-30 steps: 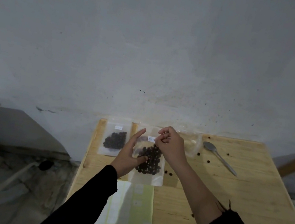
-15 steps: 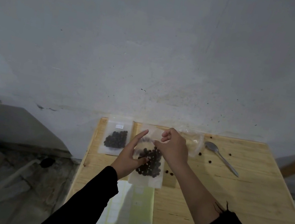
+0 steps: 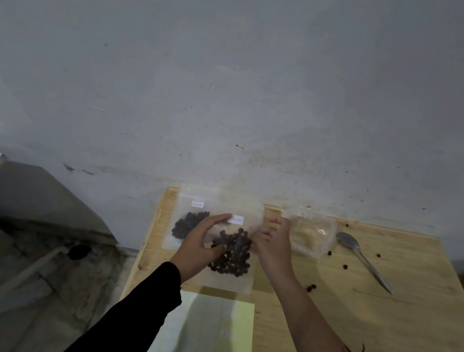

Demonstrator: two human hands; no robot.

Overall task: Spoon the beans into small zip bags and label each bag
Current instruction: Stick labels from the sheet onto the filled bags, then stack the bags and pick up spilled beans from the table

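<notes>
Lying near the far left corner of the wooden table (image 3: 384, 326), the middle zip bag (image 3: 232, 281) is a clear, slightly frosted pouch. A dense clump of dark beans (image 3: 234, 253) fills its centre and a small white label (image 3: 237, 219) sits near its top. Its bottom strip holds no beans.

The left hand (image 3: 200, 244) covers the bag's 9 o'clock side, its fingers spread apart and lightly bent. The thumb tip touches the plastic over the beans and the forefinger tip reaches the label. The right hand (image 3: 272, 245) sits at the bag's 2 o'clock edge with its fingers curled close together, apparently pinching the plastic there; the contact itself is blurred.

At 10 o'clock from this bag, partly under the left hand, lies a second bag (image 3: 182, 223) of beans with its own label (image 3: 197, 204). Its left side is close to the table's left edge, beyond which the floor drops away. The table's far edge meets the grey wall (image 3: 240, 84) just past both bags.

At 3 o'clock, just beyond the right hand, sits an empty clear bag (image 3: 311, 236), and further that way a metal spoon (image 3: 364, 259) lies aslant. Loose beans (image 3: 345, 266) dot the wood around them. At 6 o'clock a pale yellow label sheet (image 3: 210, 342) runs off the near edge of view. The widest bare wood spreads from 4 to 5 o'clock, right of both forearms.
</notes>
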